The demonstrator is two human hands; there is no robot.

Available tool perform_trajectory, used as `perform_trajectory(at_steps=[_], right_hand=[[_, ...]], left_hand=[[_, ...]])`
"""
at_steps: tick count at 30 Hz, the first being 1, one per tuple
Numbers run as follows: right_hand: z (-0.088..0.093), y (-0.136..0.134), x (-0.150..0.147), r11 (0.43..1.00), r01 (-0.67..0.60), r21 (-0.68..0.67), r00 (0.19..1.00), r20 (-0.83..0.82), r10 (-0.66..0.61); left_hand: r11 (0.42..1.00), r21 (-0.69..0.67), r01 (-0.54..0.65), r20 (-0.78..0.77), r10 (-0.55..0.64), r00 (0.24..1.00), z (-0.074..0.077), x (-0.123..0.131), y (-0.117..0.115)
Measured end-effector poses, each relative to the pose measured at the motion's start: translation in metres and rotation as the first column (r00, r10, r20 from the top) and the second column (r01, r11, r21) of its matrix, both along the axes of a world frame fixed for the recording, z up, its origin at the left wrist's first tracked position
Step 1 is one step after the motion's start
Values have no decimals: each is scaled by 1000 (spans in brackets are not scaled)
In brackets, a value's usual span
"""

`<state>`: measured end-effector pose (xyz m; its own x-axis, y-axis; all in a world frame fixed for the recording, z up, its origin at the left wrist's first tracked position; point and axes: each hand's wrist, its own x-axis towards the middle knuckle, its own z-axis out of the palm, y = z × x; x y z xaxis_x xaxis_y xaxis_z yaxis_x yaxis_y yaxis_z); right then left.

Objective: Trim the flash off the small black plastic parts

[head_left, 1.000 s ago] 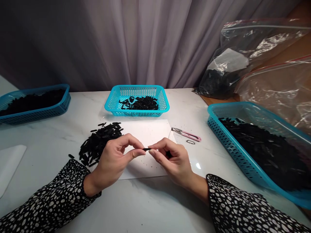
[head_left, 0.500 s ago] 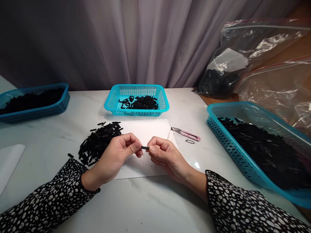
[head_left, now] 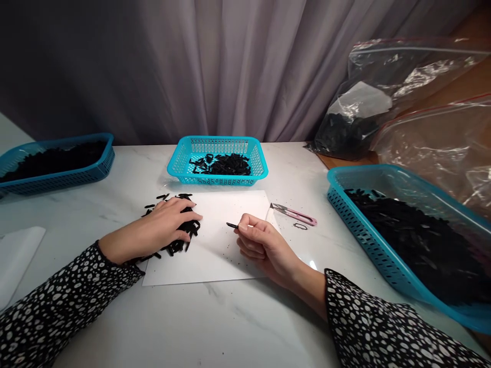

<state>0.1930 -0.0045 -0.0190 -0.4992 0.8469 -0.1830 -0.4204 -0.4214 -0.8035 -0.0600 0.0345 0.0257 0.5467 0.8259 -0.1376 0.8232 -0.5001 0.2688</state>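
Observation:
My left hand (head_left: 159, 225) lies palm down with its fingers spread over a pile of small black pieces (head_left: 178, 244), hiding much of it. The pile rests at the left part of a white sheet (head_left: 215, 260). My right hand (head_left: 261, 240) is closed over the right part of the sheet and pinches one slim black piece (head_left: 231, 225) between thumb and forefinger; its free end points left. Small dark specks are scattered on the sheet below.
A blue basket of black pieces (head_left: 217, 179) stands behind the sheet, with others at left (head_left: 92, 171) and right (head_left: 360, 230). Pink-handled snips (head_left: 297, 213) and a small dark loop (head_left: 300, 226) lie right of the sheet. Plastic bags (head_left: 360, 102) stand at the back right.
My left hand has let go of the black piece and moved left onto the pile, its fingers now spread. My right hand still holds the piece, slightly higher.

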Motion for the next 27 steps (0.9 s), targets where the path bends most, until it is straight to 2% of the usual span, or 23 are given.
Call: perform_trajectory(at_steps=[7, 12, 18, 24, 27], right_hand=[[2, 1, 1, 1000, -2, -27, 1000, -12, 2], [2, 2, 1, 999, -2, -32, 1000, -20, 1], [1, 4, 2, 997, 52, -64, 998, -35, -55], [3, 6, 4, 998, 50, -48, 999, 15, -50], [5, 6, 5, 999, 33, -26, 999, 18, -32]], left_hand=[[993, 21, 116, 117, -118, 986, -9, 3, 0], [998, -7, 60, 94, -59, 994, -15, 8, -5], [993, 109, 44, 89, -54, 995, -25, 15, -10], [997, 22, 78, 132, -80, 988, -15, 21, -14], [999, -3, 51, 191, -50, 980, -9, 23, -15]])
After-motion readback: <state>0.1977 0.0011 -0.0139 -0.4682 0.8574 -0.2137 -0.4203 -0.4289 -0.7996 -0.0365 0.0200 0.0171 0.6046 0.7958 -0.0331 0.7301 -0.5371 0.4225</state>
